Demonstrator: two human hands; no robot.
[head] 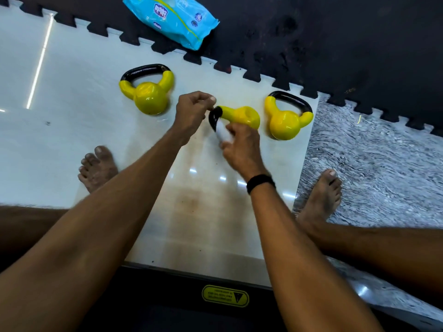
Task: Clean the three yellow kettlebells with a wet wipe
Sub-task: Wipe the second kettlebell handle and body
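Observation:
Three yellow kettlebells with black handles are on the white floor tile. The left kettlebell (149, 92) and the right kettlebell (286, 116) lie flat on the tile. The middle kettlebell (239, 116) is tipped on its side, handle toward me. My left hand (191, 111) pinches the top of its black handle. My right hand (242, 146) holds a white wet wipe (223, 133) against the lower part of that handle. The wipe is partly hidden by my fingers.
A blue pack of wet wipes (170, 17) lies on the black puzzle floor mat (335, 44) beyond the kettlebells. My bare feet rest on the floor at left (97, 168) and right (321, 197). A grey marbled tile (383, 164) is at right, a black machine edge (225, 295) near me.

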